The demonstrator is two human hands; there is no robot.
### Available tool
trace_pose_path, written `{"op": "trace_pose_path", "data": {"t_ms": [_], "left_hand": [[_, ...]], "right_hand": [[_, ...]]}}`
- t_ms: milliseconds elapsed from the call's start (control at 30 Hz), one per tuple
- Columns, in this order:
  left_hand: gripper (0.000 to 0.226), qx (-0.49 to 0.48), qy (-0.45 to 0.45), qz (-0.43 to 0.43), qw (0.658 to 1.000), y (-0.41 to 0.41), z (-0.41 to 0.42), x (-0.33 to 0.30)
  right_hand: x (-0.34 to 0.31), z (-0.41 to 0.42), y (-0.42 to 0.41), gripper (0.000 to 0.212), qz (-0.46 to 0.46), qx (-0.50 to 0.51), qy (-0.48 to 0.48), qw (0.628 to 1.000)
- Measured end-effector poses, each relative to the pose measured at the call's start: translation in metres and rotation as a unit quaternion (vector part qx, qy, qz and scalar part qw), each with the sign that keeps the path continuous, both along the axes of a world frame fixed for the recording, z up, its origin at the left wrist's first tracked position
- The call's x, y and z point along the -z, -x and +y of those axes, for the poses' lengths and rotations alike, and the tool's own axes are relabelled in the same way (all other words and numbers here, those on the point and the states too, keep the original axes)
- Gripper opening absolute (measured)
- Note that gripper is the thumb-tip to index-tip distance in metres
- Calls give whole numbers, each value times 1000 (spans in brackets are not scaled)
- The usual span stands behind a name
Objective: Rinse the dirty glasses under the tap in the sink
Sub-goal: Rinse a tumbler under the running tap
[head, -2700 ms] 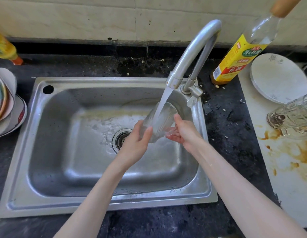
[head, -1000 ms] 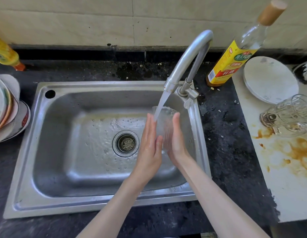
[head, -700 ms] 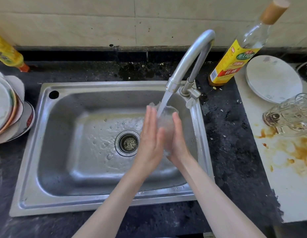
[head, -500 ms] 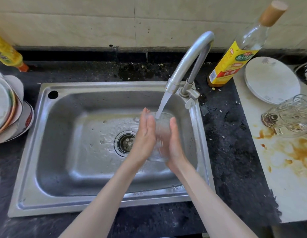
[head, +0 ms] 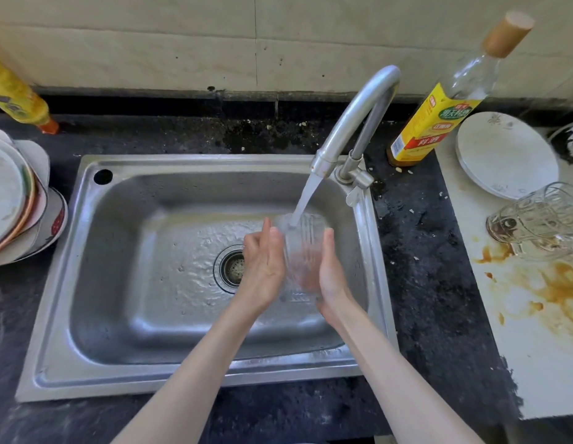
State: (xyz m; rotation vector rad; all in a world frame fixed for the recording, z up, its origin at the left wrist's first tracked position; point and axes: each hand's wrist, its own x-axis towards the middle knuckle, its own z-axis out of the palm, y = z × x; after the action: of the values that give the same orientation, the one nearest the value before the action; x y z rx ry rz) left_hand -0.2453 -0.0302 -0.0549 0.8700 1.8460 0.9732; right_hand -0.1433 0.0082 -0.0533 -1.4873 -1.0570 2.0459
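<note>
We are in the middle of the rinsing step. Our left hand (head: 264, 261) and right hand (head: 326, 274) press flat against either side of a clear ribbed glass (head: 299, 248), palms facing each other and fingers pointing away from us, so the glass is held between them rather than gripped by curled fingers. It sits over the right part of the sink (head: 118, 357), mouth up, right under the tap (head: 352, 123). The water (head: 306, 197) runs into its open top and spreads across the basin toward the drain (head: 232, 267). The glass looks blurred, so we judge it is being rolled or rubbed between the palms, though we cannot be sure.

More glasses (head: 541, 219) lie on their sides on the stained white board (head: 535, 331) on the table to our right, near a white plate (head: 503, 152); these seem to await their turn.

Next, we judge, the glass must be tipped to pour out, then set aside somewhere clean. That calls for a firmer hold, since a wet glass pressed only between flat palms could slip and strike the steel.
</note>
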Motion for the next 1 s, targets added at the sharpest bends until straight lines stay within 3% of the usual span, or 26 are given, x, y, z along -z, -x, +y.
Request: {"op": "trace_pose_path", "data": {"t_ms": [100,267,433,533,733,900,1000], "left_hand": [[48,16,-4,65,998,2,1,2],[32,-72,1,98,993,8,7,-5],[28,-11,-30,201,979,3,-2,-5],[34,19,-19,239,971,2,-11,-1],[10,56,-31,171,983,14,-11,-8],[20,120,-102,146,977,15,-14,-18],[25,30,-108,54,992,18,-12,-29]], "right_hand": [[-1,-8,3,54,-40,-9,-75,996],[0,-12,2,37,-17,50,-49,997],[-2,-6,4,75,26,98,-22,995],[-1,-1,-1,70,20,81,-34,996],[1,4,-3,96,2,27,4,1000],[3,2,-3,86,-27,-37,-32,998],[0,0,-3,89,-34,-38,-68,996]]}}
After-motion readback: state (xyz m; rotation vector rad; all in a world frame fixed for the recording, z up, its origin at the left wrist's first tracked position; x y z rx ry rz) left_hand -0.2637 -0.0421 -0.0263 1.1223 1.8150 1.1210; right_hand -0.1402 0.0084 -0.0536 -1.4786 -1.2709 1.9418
